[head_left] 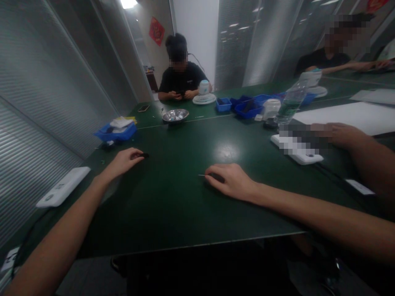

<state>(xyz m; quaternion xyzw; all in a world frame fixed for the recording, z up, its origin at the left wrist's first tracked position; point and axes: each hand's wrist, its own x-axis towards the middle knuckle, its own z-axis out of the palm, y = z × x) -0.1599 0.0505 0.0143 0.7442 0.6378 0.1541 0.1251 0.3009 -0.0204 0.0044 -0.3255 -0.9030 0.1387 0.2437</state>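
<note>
My left hand [125,161] rests on the dark green table [173,205], fingers curled and pinching a small dark object [144,155] at its fingertips. My right hand [233,181] lies knuckles up nearer the middle, fingers closed over a thin tool [206,175] with a dark handle and a fine metal tip that points left. The two hands are well apart.
A blue tray [115,131] with white items sits at the left, a metal bowl [175,115] behind the middle, more blue bins [247,107] and a water bottle [290,102] at the right. White power strips [63,187] lie at the left edge. Another person's arm [354,142] reaches in from the right; a person sits at the far end.
</note>
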